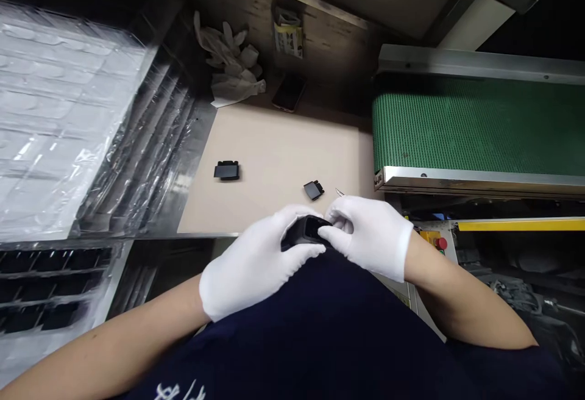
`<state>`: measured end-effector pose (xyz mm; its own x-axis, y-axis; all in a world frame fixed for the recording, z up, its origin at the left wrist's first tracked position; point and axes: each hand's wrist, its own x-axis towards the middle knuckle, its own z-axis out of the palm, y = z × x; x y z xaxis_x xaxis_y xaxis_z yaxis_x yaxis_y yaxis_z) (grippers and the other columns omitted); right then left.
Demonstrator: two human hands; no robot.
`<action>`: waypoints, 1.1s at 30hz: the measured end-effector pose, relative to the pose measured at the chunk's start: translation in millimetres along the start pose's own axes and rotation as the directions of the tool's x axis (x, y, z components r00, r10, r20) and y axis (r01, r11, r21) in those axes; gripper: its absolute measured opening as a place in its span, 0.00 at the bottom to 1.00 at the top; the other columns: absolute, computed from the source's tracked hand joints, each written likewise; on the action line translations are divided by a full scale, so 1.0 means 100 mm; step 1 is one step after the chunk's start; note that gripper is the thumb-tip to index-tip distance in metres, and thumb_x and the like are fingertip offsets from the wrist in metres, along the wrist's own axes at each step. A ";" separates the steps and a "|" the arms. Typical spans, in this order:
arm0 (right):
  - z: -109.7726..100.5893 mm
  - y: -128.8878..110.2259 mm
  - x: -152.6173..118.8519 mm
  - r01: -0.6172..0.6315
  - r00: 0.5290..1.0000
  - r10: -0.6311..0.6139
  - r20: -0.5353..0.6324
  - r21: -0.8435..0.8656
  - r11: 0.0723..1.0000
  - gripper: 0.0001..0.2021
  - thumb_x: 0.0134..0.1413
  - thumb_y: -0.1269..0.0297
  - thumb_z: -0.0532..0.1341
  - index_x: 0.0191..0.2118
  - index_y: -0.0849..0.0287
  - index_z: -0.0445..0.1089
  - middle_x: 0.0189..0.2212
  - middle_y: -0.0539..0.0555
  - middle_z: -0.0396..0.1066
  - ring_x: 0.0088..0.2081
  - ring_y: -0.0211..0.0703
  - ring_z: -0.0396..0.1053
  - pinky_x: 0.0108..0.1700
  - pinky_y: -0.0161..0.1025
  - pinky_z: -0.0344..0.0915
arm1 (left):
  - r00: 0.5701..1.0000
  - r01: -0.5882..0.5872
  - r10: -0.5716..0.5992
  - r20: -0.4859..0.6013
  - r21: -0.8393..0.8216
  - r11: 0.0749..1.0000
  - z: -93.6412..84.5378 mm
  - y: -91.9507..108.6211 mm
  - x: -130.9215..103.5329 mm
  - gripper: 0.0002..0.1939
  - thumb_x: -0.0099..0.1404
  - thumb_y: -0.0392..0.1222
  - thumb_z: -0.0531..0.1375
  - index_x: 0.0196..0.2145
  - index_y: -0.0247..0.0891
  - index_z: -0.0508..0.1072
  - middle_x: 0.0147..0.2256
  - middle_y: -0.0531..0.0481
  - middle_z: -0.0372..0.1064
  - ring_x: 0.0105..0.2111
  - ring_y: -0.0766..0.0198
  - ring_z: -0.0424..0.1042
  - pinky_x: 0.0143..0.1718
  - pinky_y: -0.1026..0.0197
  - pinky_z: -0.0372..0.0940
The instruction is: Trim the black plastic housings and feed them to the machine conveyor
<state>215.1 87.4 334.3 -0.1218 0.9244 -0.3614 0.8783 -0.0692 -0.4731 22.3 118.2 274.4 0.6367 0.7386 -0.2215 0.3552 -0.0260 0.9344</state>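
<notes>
My left hand (260,260), in a white glove, is closed around a hollow black plastic housing (299,233) just in front of my body. At its right end, the thumb and fingers of my gloved right hand (365,229) pinch the housing near its opening. A thin pointed metal tip (339,192) shows just beyond the right hand; whether that hand holds it or it lies on the table, I cannot tell. Two small black plastic parts lie on the beige board: one part (227,171) at the left, another part (314,190) nearer my hands.
Clear plastic trays (68,101) are stacked at the left, above a tray of black parts (55,284). Behind the beige board (274,138) lie crumpled white gloves (233,61) and a phone (289,92). A green conveyor belt (475,125) borders the right, with a red button (441,244) below.
</notes>
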 end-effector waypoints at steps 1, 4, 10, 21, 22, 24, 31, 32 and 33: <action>0.02 -0.01 0.03 0.001 1.000 0.001 0.027 -0.087 0.996 0.08 0.58 0.60 0.61 0.31 0.56 0.69 0.25 0.48 0.69 0.26 0.38 0.65 0.32 0.37 0.59 | 1.000 -0.008 0.008 0.016 0.020 1.000 0.01 0.01 0.00 0.18 0.63 0.51 0.65 0.48 0.42 0.73 0.44 0.49 0.75 0.43 0.48 0.72 0.46 0.51 0.62; 0.10 0.00 0.11 0.052 0.995 -0.026 0.092 -0.289 0.956 0.10 0.61 0.60 0.58 0.30 0.57 0.69 0.23 0.50 0.68 0.23 0.40 0.64 0.31 0.39 0.58 | 0.999 -0.035 0.035 0.014 0.003 0.999 0.02 0.00 0.01 0.15 0.61 0.48 0.66 0.45 0.42 0.74 0.40 0.49 0.76 0.39 0.48 0.72 0.42 0.53 0.61; 0.20 0.04 0.07 0.109 0.994 -0.106 0.027 -0.359 0.927 0.19 0.67 0.54 0.49 0.30 0.57 0.69 0.25 0.54 0.70 0.26 0.46 0.68 0.28 0.40 0.55 | 0.999 0.033 -0.029 0.033 -0.135 0.990 0.02 -0.01 0.06 0.14 0.58 0.46 0.67 0.41 0.40 0.74 0.38 0.49 0.75 0.39 0.51 0.71 0.41 0.54 0.63; 0.24 0.27 -0.37 0.005 0.966 0.140 -0.215 0.562 0.827 0.18 0.69 0.51 0.52 0.35 0.56 0.72 0.28 0.50 0.72 0.28 0.39 0.71 0.35 0.38 0.67 | 0.986 0.113 -0.018 0.164 -0.590 0.800 0.02 0.12 0.10 0.15 0.50 0.35 0.72 0.36 0.37 0.74 0.33 0.50 0.74 0.32 0.58 0.71 0.31 0.59 0.68; 0.26 0.29 -0.40 -0.007 0.961 0.175 -0.213 0.617 0.787 0.18 0.68 0.50 0.53 0.35 0.56 0.73 0.27 0.50 0.72 0.27 0.39 0.71 0.34 0.38 0.67 | 0.984 0.113 -0.007 0.175 -0.603 0.789 0.02 0.11 0.11 0.15 0.50 0.35 0.72 0.36 0.38 0.74 0.34 0.50 0.74 0.32 0.58 0.71 0.31 0.58 0.68; 0.30 0.31 -0.44 -0.032 0.954 0.234 -0.188 0.710 0.703 0.19 0.66 0.47 0.56 0.35 0.57 0.73 0.26 0.50 0.71 0.26 0.38 0.70 0.32 0.38 0.67 | 0.983 0.098 0.027 0.184 -0.636 0.766 0.04 0.09 0.13 0.15 0.51 0.34 0.71 0.37 0.39 0.74 0.37 0.50 0.76 0.38 0.55 0.74 0.36 0.56 0.70; 0.43 0.35 -0.48 -0.223 0.975 0.073 0.211 0.921 0.319 0.28 0.64 0.41 0.53 0.33 0.64 0.74 0.22 0.54 0.73 0.17 0.34 0.66 0.19 0.31 0.57 | 0.966 -0.024 0.185 0.179 -0.653 0.757 0.14 0.03 0.25 0.15 0.53 0.31 0.70 0.36 0.44 0.73 0.41 0.49 0.79 0.65 0.44 0.58 0.61 0.38 0.57; 0.45 0.34 -0.47 -0.228 0.973 0.048 0.224 0.933 0.279 0.29 0.64 0.40 0.52 0.35 0.64 0.74 0.23 0.55 0.74 0.17 0.34 0.66 0.19 0.31 0.57 | 0.964 -0.027 0.192 0.186 -0.647 0.762 0.16 0.02 0.27 0.15 0.54 0.32 0.70 0.36 0.45 0.73 0.42 0.50 0.79 0.65 0.44 0.57 0.61 0.36 0.56; 0.46 0.34 -0.47 -0.226 0.974 0.037 0.224 0.944 0.239 0.30 0.65 0.39 0.50 0.37 0.64 0.74 0.25 0.56 0.75 0.18 0.34 0.67 0.19 0.31 0.58 | 0.960 -0.034 0.201 0.193 -0.635 0.772 0.17 0.01 0.28 0.14 0.54 0.32 0.70 0.36 0.45 0.73 0.42 0.50 0.79 0.65 0.43 0.57 0.62 0.36 0.55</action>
<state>229.5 24.5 297.5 -0.1891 0.8139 -0.5493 -0.1995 -0.5796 -0.7901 52.6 127.4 264.3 0.8153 0.5737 -0.0786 -0.1818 0.3824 0.9059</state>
